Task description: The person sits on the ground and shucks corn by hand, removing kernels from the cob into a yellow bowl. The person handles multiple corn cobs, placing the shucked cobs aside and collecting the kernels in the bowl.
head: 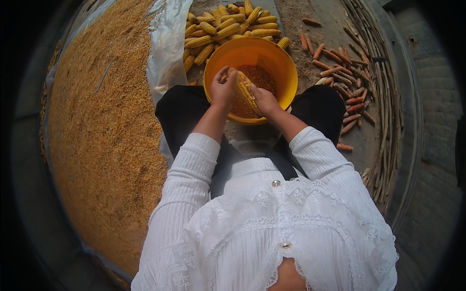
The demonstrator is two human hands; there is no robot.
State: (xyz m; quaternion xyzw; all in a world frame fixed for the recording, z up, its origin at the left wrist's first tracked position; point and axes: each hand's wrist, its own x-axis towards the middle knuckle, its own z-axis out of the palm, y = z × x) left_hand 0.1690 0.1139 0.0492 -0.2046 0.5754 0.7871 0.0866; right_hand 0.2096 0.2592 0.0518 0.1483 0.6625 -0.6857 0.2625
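Between my knees stands a yellow plastic bucket (287, 76) with loose reddish-orange kernels (264, 74) in its bottom. Over its mouth I hold a yellow corn cob (246, 92), tilted, its upper end towards the left. My right hand (265, 100) grips the cob's lower right side, thumb along the kernels. My left hand (224, 87) is at the upper left end, fingers curled; beside them shows an orange patch, perhaps a bared part of a cob. Whether the left fingers close on it is partly hidden.
A pile of yellow corn cobs (227, 27) lies beyond the bucket. Shelled kernels (105, 145) spread over the left side, edged by clear plastic sheeting (167, 43). Bare reddish cobs (342, 78) are scattered on the right, beside a long bundle of dry stalks (386, 109).
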